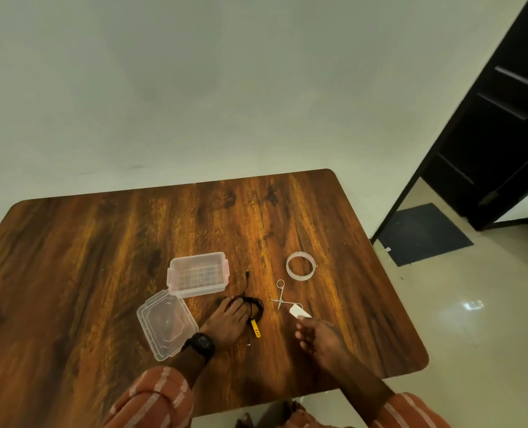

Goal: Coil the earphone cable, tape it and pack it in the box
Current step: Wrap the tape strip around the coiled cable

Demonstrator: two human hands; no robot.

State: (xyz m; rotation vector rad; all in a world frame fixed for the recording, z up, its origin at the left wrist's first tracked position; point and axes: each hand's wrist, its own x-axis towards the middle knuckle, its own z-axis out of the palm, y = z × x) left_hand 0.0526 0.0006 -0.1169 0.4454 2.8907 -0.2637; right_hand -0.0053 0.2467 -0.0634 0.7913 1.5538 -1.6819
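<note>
A black earphone cable [254,305] lies coiled on the wooden table [102,257], its plug end trailing toward the far side and a yellow piece sticking out near me. My left hand [228,322] presses flat on the coil, fingers spread over it. My right hand [318,335] pinches a short strip of clear tape [298,311] between its fingertips, just right of the coil. The clear plastic box [198,274] stands open left of the cable, and its lid [166,324] lies beside it, nearer to me.
Small metal scissors [280,294] lie open between the coil and the tape roll [300,265]. The table's right edge drops to a tiled floor. A dark doorway and a mat are at the far right.
</note>
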